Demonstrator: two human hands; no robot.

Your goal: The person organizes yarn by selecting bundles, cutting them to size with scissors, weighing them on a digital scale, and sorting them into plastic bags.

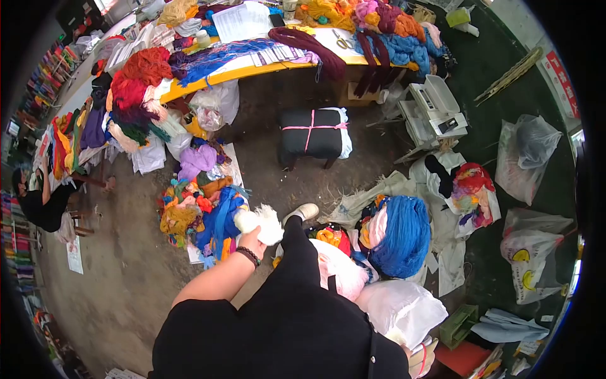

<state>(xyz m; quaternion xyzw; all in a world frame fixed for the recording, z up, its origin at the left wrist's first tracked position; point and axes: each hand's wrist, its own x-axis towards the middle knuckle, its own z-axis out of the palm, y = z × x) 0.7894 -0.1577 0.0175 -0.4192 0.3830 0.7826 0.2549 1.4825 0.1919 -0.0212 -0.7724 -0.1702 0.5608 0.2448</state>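
Observation:
My left hand, with a dark beaded bracelet at the wrist, is closed around a fluffy white bundle of yarn. The bundle is held in front of my left thigh, beside a floor heap of mixed yarn. At the lower right, my right arm reaches down beside a white plastic bag. Only a sliver of what looks like my right hand shows there, and its fingers are hidden. Near my right leg are pale pink yarn and a large blue skein.
A black stool tied with pink cord stands ahead. Beyond it curves a yellow-edged table with yarn, papers and scissors. White plastic drawers and plastic bags are to the right. Another person sits far left.

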